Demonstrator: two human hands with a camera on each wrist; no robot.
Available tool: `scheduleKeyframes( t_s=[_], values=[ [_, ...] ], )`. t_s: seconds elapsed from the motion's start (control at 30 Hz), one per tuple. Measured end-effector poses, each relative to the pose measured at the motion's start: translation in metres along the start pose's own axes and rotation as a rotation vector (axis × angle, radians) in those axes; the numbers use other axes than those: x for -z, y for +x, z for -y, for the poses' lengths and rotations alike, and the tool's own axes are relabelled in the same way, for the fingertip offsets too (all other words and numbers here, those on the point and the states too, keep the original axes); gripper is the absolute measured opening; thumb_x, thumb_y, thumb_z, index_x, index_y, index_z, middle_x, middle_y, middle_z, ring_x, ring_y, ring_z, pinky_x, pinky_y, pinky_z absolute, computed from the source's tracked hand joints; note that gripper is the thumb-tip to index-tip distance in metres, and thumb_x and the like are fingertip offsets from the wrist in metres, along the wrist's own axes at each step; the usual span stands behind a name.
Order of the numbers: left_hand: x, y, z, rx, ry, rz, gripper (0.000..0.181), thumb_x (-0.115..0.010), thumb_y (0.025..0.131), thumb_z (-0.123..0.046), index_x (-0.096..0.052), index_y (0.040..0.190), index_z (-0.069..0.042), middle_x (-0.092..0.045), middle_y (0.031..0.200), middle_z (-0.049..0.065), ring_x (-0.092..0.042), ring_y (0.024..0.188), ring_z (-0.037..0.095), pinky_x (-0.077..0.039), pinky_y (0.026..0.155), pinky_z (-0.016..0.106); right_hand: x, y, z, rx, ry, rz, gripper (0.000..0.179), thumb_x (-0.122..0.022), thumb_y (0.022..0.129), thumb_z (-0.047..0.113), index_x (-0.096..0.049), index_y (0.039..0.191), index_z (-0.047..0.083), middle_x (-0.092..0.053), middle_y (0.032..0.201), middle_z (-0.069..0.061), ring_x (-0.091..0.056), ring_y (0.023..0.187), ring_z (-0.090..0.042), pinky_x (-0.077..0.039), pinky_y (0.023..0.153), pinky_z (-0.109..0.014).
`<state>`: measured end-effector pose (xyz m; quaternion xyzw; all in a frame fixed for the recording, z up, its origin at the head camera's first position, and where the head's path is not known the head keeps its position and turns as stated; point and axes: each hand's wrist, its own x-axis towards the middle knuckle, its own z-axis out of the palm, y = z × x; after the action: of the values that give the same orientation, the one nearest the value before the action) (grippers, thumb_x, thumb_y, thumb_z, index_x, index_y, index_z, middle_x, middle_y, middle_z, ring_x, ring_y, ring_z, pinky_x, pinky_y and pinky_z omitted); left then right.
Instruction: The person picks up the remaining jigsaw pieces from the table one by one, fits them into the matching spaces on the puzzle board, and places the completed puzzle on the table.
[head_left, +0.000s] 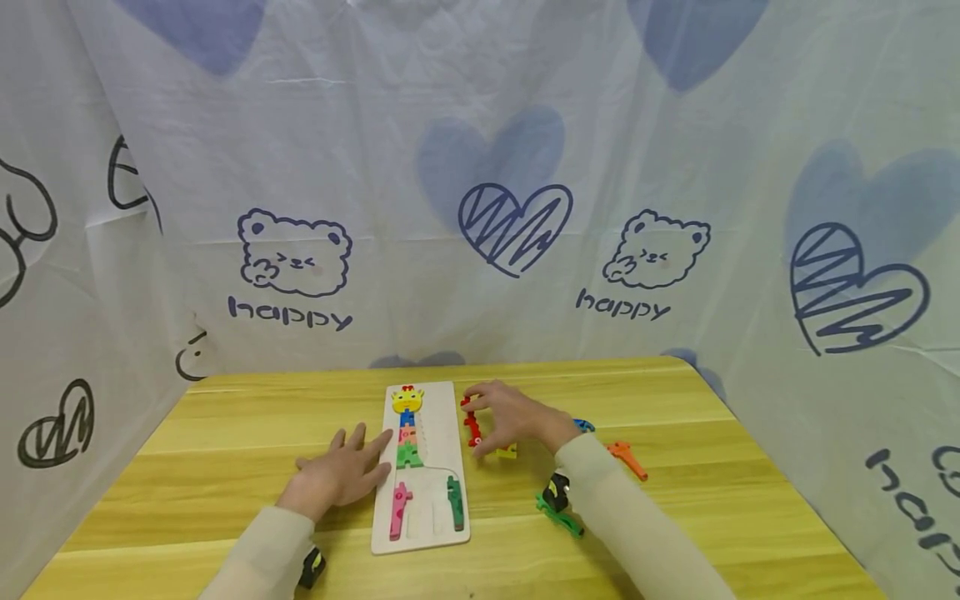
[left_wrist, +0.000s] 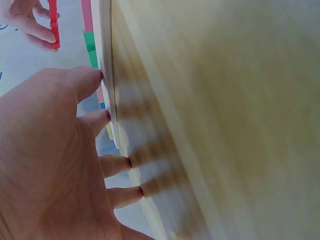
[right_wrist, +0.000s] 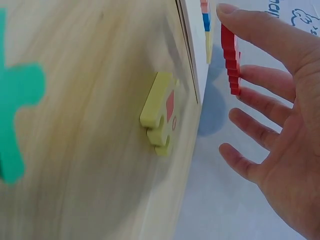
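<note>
My right hand (head_left: pixel 513 417) pinches a red wooden puzzle piece (right_wrist: pixel 230 60) between thumb and fingertips, lifted above the table just right of a white giraffe puzzle board (head_left: pixel 438 417). The other fingers spread apart. At the board's left edge, my left hand (head_left: pixel 337 475) rests with fingers spread; thumb and index fingertips touch the edge in the left wrist view. On the board lie a yellow giraffe head (head_left: pixel 407 403), blue, salmon and green neck pieces below it, a pink leg (head_left: pixel 399 510) and a dark green leg (head_left: pixel 456 502). A yellow piece (right_wrist: pixel 160 115) lies on the table beneath my right hand.
Right of the board, an orange piece (head_left: pixel 628 460), a green piece (head_left: pixel 560 518) and a partly hidden blue piece (head_left: pixel 583 425) lie around my right forearm. The wood-grain table (head_left: pixel 262 417) ends at a printed white curtain (head_left: pixel 405 275) behind and at the sides.
</note>
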<state>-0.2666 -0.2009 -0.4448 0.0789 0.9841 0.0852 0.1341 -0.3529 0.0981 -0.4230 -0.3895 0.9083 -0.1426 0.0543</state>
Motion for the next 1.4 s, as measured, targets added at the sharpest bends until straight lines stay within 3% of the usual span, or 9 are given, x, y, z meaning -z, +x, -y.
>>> scheduleKeyframes(
  t_s=[0.37, 0.9, 1.4],
  values=[
    [0.001, 0.001, 0.000, 0.004, -0.007, 0.007, 0.063, -0.044, 0.107, -0.051, -0.029, 0.163, -0.028, -0.021, 0.170, 0.024, -0.020, 0.153, 0.058, -0.020, 0.096, 0.097, -0.011, 0.013, 0.011, -0.034, -0.013, 0.011, 0.074, -0.085, 0.080, 0.050, -0.064, 0.142, 0.015, -0.048, 0.160, -0.005, -0.042, 0.148, -0.030, -0.041, 0.122, -0.052],
    [-0.001, 0.003, -0.002, 0.013, 0.009, 0.011, 0.063, -0.043, 0.107, -0.051, -0.028, 0.164, -0.028, -0.021, 0.171, 0.023, -0.020, 0.153, 0.058, -0.020, 0.097, 0.096, -0.020, 0.026, 0.029, -0.032, -0.069, 0.018, 0.070, -0.083, 0.082, 0.051, -0.066, 0.140, 0.017, -0.053, 0.155, -0.004, -0.046, 0.141, -0.027, -0.045, 0.118, -0.047],
    [0.000, 0.003, -0.001, 0.009, 0.007, 0.003, 0.063, -0.044, 0.106, -0.053, -0.030, 0.163, -0.028, -0.023, 0.170, 0.024, -0.022, 0.152, 0.059, -0.023, 0.095, 0.097, -0.031, 0.043, 0.039, -0.014, -0.113, 0.035, 0.073, -0.081, 0.081, 0.058, -0.065, 0.142, 0.022, -0.054, 0.155, -0.002, -0.047, 0.142, -0.024, -0.042, 0.122, -0.047]
  ],
)
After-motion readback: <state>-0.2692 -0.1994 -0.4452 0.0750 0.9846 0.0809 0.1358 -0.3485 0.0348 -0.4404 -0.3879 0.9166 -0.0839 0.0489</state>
